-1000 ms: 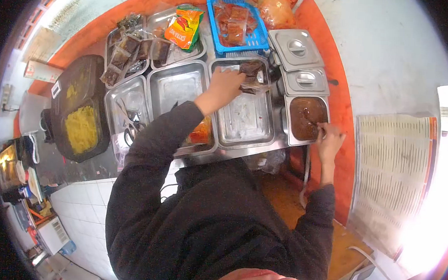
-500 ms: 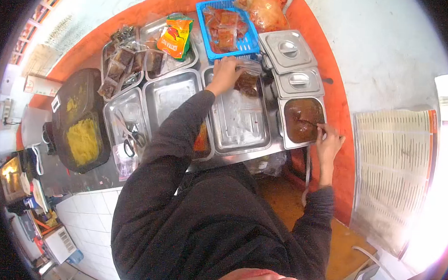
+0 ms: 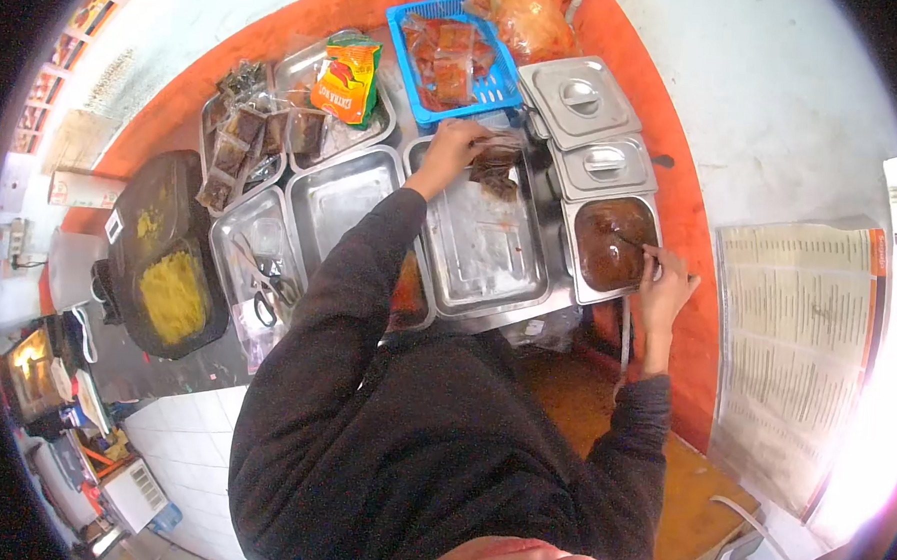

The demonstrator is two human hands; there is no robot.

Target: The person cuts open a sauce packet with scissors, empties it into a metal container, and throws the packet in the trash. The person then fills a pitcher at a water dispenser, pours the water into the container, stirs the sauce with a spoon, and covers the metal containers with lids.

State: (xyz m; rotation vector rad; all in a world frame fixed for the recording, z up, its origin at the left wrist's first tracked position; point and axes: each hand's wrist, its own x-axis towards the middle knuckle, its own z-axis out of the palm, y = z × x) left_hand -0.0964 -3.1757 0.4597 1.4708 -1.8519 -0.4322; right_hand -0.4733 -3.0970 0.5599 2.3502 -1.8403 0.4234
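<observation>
My left hand (image 3: 452,158) is closed on the top edge of a small clear plastic bag (image 3: 497,174) with dark brown contents. The bag is at the far end of a shallow steel tray (image 3: 480,256). On the right, my right hand (image 3: 668,290) pinches the thin dark handle of a utensil, probably a spoon (image 3: 634,245). Its lower end is sunk in brown sauce (image 3: 601,262), which hides its shape. The sauce fills a square steel container (image 3: 570,265) at the counter's right edge.
Two lidded steel containers (image 3: 599,166) stand behind the sauce. A blue basket (image 3: 407,78) holds red-filled packets. Left are trays of brown packets (image 3: 236,141), an orange-green packet (image 3: 345,80), scissors (image 3: 264,292) and a dark tub of yellow food (image 3: 175,293). An orange wall (image 3: 683,220) bounds the right.
The camera view has shifted slightly. Both hands keep their grips, and the utensil's handle has moved a little within the sauce container.
</observation>
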